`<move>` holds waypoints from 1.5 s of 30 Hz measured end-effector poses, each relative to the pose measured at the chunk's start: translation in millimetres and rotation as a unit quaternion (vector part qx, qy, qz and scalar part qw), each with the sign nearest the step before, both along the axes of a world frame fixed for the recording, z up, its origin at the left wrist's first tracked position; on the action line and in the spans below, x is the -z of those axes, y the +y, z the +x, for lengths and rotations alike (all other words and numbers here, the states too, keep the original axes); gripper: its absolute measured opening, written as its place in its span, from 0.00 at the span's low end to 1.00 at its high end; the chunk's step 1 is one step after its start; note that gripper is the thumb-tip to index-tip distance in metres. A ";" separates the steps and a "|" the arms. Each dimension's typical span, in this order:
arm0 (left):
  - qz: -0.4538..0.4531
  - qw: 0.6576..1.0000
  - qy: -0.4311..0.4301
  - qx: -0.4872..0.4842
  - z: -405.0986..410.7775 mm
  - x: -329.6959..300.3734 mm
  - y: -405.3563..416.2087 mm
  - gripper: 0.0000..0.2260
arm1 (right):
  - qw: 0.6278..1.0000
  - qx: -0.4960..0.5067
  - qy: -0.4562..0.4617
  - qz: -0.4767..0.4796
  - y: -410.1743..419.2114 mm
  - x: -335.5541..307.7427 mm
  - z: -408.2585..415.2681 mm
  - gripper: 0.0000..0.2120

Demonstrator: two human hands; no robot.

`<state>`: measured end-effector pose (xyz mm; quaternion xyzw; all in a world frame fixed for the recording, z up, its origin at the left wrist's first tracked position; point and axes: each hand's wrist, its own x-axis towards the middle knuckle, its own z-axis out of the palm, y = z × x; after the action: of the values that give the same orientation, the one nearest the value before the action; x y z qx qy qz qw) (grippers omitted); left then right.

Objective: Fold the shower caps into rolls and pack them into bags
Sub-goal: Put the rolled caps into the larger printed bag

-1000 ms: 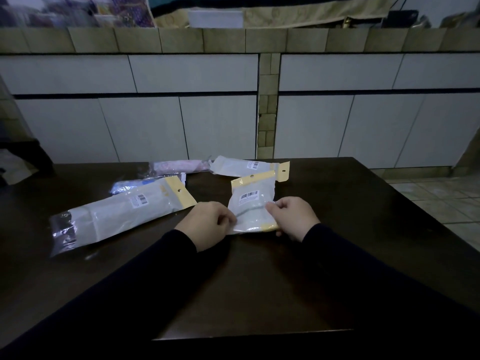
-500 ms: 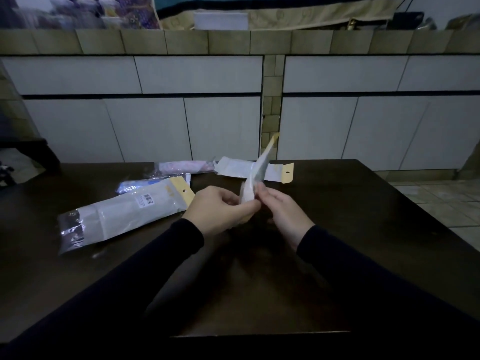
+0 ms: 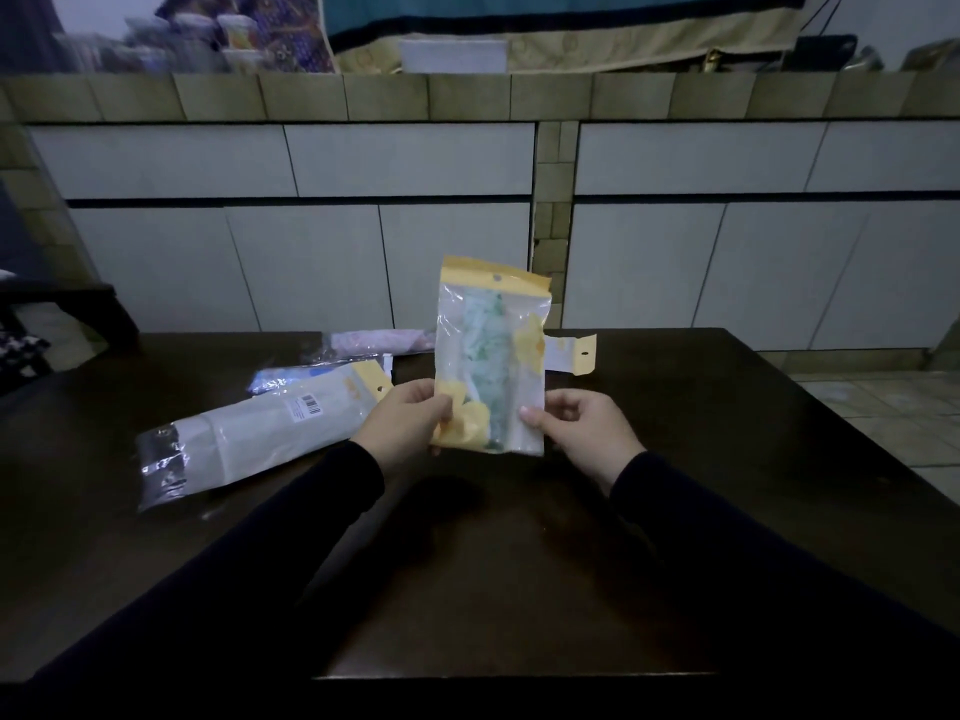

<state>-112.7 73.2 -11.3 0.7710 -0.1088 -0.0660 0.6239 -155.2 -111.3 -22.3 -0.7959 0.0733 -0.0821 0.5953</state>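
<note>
I hold a clear bag point(image 3: 491, 356) with a yellow header upright above the dark table point(image 3: 727, 459). A rolled green-and-white shower cap shows inside it. My left hand point(image 3: 402, 426) pinches the bag's lower left edge. My right hand point(image 3: 584, 431) pinches its lower right edge, thumb on the front. A long packed bag point(image 3: 260, 433) with a barcode label lies on the table to the left. Behind it lie a bluish packed bag point(image 3: 291, 376) and a pink packed bag point(image 3: 379, 340). Another bag's yellow header point(image 3: 571, 353) sticks out behind the held one.
White cabinet doors point(image 3: 311, 262) and a tiled counter edge point(image 3: 467, 96) stand beyond the table. Tiled floor point(image 3: 883, 407) lies to the right. A dark piece of furniture point(image 3: 62, 309) sits at the far left.
The bag lay flat, label side up, on the table. Both hands lifted it, turned it over and now hold it upright with its clear front facing me.
</note>
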 end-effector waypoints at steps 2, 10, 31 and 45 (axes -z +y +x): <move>0.006 1.000 0.010 0.010 -0.6 2.3 1.5 0.07 | 0.999 0.009 -0.028 0.011 1.7 0.7 -1.3 0.05; 0.066 0.997 -0.043 -0.006 3.9 5.5 17.3 0.07 | 0.994 -0.020 0.038 0.103 3.7 0.9 4.0 0.12; 0.588 0.791 -0.055 -0.159 44.3 -10.4 135.2 0.32 | 0.963 0.024 0.104 -0.248 26.1 -4.3 17.9 0.18; 0.454 0.875 -0.057 -0.156 35.2 -5.3 124.8 0.39 | 0.945 -0.029 0.044 -0.323 36.3 0.1 8.2 0.24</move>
<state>-77.5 198.0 -6.0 0.9789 0.0199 0.0341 0.2003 -147.0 -75.0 -22.5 -0.9500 0.0459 -0.0497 0.3048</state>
